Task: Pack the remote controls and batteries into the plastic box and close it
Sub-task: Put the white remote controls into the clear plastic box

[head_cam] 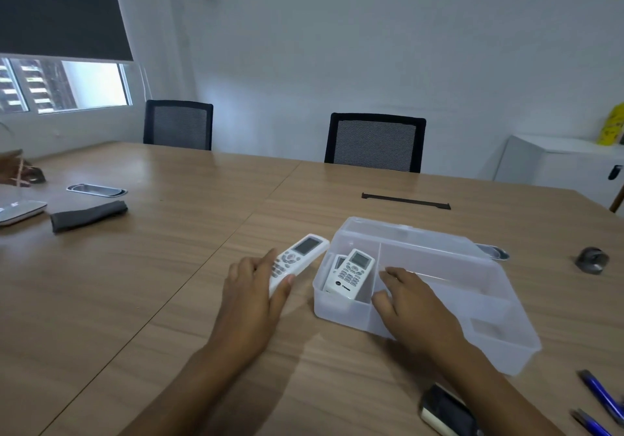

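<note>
My left hand [255,295] rests on the near end of the white rectangular remote control [297,261] lying on the wooden table [141,266] just left of centre frame, thumb along its right edge and fingers over the left, not yet closed in a firm grip. To do this well, I judge I should pinch its long sides, lift it level and stand it beside the two white remotes [349,275] already leaning in the left compartment of the clear plastic box [489,327]. My right hand [410,300] lies open, fingers over the box's near wall, steadying it. I see no batteries.
</note>
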